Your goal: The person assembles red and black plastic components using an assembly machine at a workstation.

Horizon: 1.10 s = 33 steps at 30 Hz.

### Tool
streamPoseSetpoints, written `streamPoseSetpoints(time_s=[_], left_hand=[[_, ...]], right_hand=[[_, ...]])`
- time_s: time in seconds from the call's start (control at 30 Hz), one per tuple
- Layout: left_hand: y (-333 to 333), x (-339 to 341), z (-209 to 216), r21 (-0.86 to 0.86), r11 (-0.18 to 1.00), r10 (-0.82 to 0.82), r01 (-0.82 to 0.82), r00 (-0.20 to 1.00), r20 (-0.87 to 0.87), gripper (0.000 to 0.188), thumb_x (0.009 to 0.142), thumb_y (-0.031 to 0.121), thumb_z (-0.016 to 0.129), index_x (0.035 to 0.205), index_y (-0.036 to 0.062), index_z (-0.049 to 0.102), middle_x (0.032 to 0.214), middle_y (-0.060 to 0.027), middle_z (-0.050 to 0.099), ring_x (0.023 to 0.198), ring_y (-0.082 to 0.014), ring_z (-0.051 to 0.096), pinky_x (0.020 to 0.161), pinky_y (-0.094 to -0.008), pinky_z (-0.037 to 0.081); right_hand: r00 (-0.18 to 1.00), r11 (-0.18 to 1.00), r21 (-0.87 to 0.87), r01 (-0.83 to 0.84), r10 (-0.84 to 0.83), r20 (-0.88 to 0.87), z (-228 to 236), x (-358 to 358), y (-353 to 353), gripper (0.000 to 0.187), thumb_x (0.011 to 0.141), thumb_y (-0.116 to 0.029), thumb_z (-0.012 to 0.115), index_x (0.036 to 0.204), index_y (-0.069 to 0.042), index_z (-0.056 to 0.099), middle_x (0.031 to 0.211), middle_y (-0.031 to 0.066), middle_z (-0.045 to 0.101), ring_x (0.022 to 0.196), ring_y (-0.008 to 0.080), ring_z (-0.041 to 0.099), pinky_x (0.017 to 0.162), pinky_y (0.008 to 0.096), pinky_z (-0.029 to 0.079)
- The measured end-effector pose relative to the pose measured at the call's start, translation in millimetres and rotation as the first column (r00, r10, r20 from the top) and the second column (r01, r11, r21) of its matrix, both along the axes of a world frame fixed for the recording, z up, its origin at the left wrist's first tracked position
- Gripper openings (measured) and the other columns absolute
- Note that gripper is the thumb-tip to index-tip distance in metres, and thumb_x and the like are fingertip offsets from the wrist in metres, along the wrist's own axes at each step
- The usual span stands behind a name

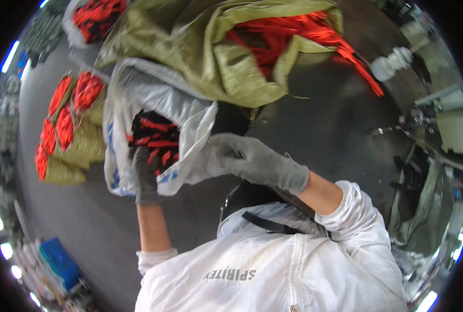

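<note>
A white translucent plastic bag (195, 117) with blue print stands with its mouth towards me. Inside it lie bundled red-and-black pieces (156, 138), perhaps fabric; their kind cannot be made out. My left hand (147, 177), in a grey glove, reaches into the mouth at its near left side, its fingertips against the dark bundle and partly lost in it. At the bag's right side is my right hand (262, 162), also grey-gloved, its fingers bent and closed on the loose plastic of the rim. Slight blur softens both hands.
Behind the bag lies a large olive woven sack (200, 67), with red strips (320, 34) spilling from its opening. Several smaller olive sacks (78, 140) of red bundles stand at left. Another clear bag (98, 21) is at far left. A white ribbed part (392, 63) and machinery stand at right.
</note>
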<state>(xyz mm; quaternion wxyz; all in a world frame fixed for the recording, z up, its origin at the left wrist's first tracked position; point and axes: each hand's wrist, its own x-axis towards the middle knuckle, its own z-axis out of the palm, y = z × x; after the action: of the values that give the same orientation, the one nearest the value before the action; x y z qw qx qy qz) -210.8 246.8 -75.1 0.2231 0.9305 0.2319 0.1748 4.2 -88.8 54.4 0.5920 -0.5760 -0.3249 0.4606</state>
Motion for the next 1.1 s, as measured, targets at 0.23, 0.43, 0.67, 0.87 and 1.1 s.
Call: streamPoseSetpoints(time_s=[0.23, 0.43, 0.67, 0.87, 1.1], left_hand=[[-195, 249, 192, -0.424, 0.787, -0.21, 0.449, 0.84, 0.501, 0.029, 0.102, 0.009, 0.064, 0.129, -0.0032, 0.065, 0.107, -0.0071, 0.07, 0.091, -0.0137, 0.068, 0.086, -0.0265, 0.055], [-248, 419, 128, 0.469, 0.514, -0.429, 0.719, 0.688, -0.585, 0.029, 0.09, 0.02, 0.06, 0.109, 0.0055, 0.075, 0.11, -0.023, 0.074, 0.102, -0.0379, 0.072, 0.087, -0.0494, 0.057], [-158, 445, 87, 0.525, 0.313, -0.745, 0.792, 0.547, -0.381, 0.041, 0.096, 0.01, 0.055, 0.133, -0.0086, 0.054, 0.127, -0.0344, 0.063, 0.117, -0.0497, 0.061, 0.102, -0.0513, 0.049], [-465, 424, 143, 0.347, 0.503, -0.798, 0.791, 0.58, -0.165, 0.053, 0.096, 0.03, 0.067, 0.129, -0.0089, 0.055, 0.12, -0.0302, 0.066, 0.11, -0.0477, 0.064, 0.095, -0.0512, 0.051], [-541, 394, 169, 0.566, 0.035, -0.9, 0.823, 0.272, -0.34, 0.03, 0.097, 0.031, 0.066, 0.118, 0.0102, 0.063, 0.109, -0.0196, 0.067, 0.102, -0.0411, 0.064, 0.087, -0.0519, 0.05]], right_hand=[[0.936, 0.937, -0.164, 0.307, -0.329, -0.125, 11, 3, -148, 0.047, 0.101, -0.013, 0.067, 0.143, 0.004, 0.053, 0.12, 0.0045, 0.067, 0.109, 0.0104, 0.061, 0.097, 0.0262, 0.049], [0.789, 0.797, -0.137, 0.589, -0.603, -0.115, 6, -10, -248, 0.044, 0.101, -0.017, 0.066, 0.139, 0.003, 0.057, 0.11, 0.0082, 0.07, 0.098, 0.0117, 0.062, 0.091, 0.0287, 0.052], [0.537, 0.538, -0.025, 0.842, -0.842, -0.053, 5, -16, -447, 0.043, 0.1, -0.011, 0.067, 0.14, 0.001, 0.057, 0.114, 0.0068, 0.07, 0.102, 0.0121, 0.065, 0.089, 0.0279, 0.054], [0.063, -0.005, -0.082, 0.997, -0.598, 0.799, -11, -2, -598, 0.044, 0.096, -0.023, 0.069, 0.137, -0.008, 0.062, 0.114, 0.0153, 0.075, 0.106, 0.0304, 0.072, 0.091, 0.0394, 0.057], [-0.184, -0.299, 0.101, 0.949, -0.264, 0.947, -43, -15, -649, 0.027, 0.099, -0.022, 0.063, 0.123, -0.01, 0.063, 0.105, 0.0163, 0.074, 0.087, 0.0356, 0.074, 0.074, 0.0425, 0.058]])
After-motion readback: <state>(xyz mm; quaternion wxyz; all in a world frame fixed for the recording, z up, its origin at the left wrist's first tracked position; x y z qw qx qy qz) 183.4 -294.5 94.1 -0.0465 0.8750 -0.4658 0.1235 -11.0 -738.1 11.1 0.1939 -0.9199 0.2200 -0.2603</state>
